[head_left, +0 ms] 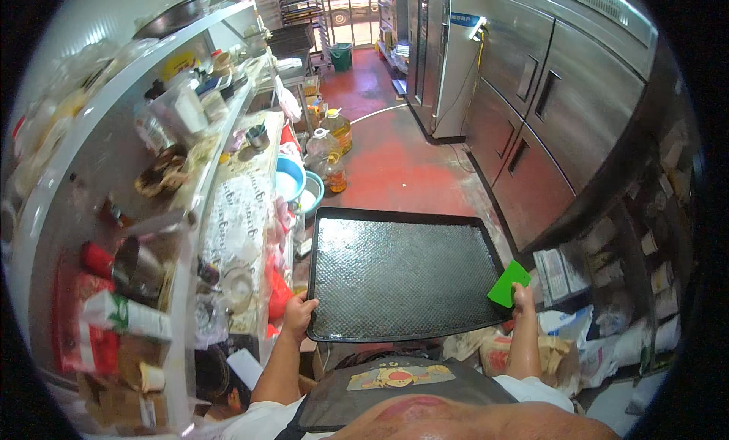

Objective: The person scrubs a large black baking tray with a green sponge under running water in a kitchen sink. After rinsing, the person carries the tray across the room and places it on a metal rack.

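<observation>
In front of my body is a large black baking tray (402, 273) with a textured, shiny bottom and raised edges; nothing lies in it. My left hand (301, 314) grips its near left side, the thumb at the rim. At the near right corner, my right hand (522, 299) is closed on a bright green dough scraper (507, 285), which lies over the tray's edge. The right fingers are mostly hidden, so whether they also hold the tray's rim is hard to see.
Cluttered shelves (220, 129) line the left side, with jugs, bags and cups. Blue basins (289, 179) and oil bottles (335, 171) stand beside them. Steel refrigerator doors (562, 91) fill the right. Red floor (410, 163) runs to a green bin (341, 56). Sacks (566, 353) lie by my right arm.
</observation>
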The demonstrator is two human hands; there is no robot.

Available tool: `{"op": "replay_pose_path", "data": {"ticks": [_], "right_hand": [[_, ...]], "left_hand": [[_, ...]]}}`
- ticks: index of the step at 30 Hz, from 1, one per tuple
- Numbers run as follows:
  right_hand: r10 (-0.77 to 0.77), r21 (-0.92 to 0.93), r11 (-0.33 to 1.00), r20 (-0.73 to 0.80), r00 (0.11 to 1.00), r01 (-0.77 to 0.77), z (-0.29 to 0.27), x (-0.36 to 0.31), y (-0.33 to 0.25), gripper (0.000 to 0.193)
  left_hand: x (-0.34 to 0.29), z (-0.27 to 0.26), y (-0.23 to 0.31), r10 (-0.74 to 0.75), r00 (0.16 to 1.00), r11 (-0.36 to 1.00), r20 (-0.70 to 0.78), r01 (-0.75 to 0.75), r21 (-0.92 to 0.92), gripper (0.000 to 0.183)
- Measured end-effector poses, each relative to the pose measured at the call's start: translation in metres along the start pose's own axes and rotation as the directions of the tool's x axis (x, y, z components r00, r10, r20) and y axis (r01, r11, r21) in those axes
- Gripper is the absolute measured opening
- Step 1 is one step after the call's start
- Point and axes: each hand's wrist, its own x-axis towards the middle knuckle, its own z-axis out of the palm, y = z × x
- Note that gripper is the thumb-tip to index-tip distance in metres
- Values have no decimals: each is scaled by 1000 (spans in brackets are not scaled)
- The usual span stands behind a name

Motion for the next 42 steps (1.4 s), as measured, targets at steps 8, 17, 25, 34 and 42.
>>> {"op": "replay_pose_path", "data": {"ticks": [8, 17, 25, 34, 42], "right_hand": [[-36, -19, 999, 173, 984, 40, 158, 241, -99, 35], [6, 102, 994, 354, 935, -45, 357, 409, -293, 31], [35, -16, 999, 255, 966, -32, 506, 570, -394, 35], [13, 157, 987, 196, 980, -45, 588, 777, -466, 35], [-5, 49, 999, 290, 957, -10, 723, 1005, -577, 34]], "left_hand": [[234, 36, 61, 28, 992, 992, -120, -12, 127, 20], [433, 70, 140, 127, 970, 992, -207, -120, 46, 23], [695, 59, 189, 213, 967, 970, -137, -193, 147, 24], [949, 156, 295, 149, 988, 988, -50, -150, -22, 28], [1157, 249, 367, 121, 979, 992, -162, -123, 1, 28]]}}
